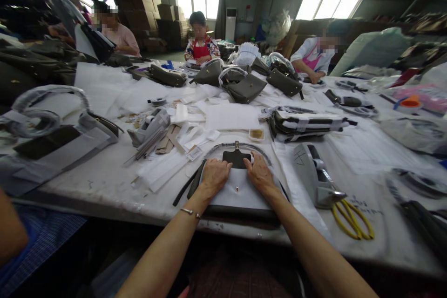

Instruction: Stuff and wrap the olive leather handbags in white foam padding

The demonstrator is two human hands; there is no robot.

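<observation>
A dark olive handbag [240, 213] lies flat at the table's front edge, its front covered by a white sheet [226, 191] with a small metal stud showing. Its wrapped handle [223, 145] arches behind it. Between my hands is a dark leather tab [234, 159] with a metal clasp at its top. My left hand [217, 174] has its fingers curled at the tab's left edge. My right hand [259, 172] pinches the right edge, thumb toward the middle. Both hands rest over the bag, and part of the grip is hidden beneath the fingers.
Right of the bag stand a grey tape dispenser [316, 177] and yellow-handled scissors [352, 219]. Paper strips [164, 167], a small dish [256, 135] and a wrapped bag [307, 123] lie beyond. Another bag [63, 144] is at left. Several people work across the table.
</observation>
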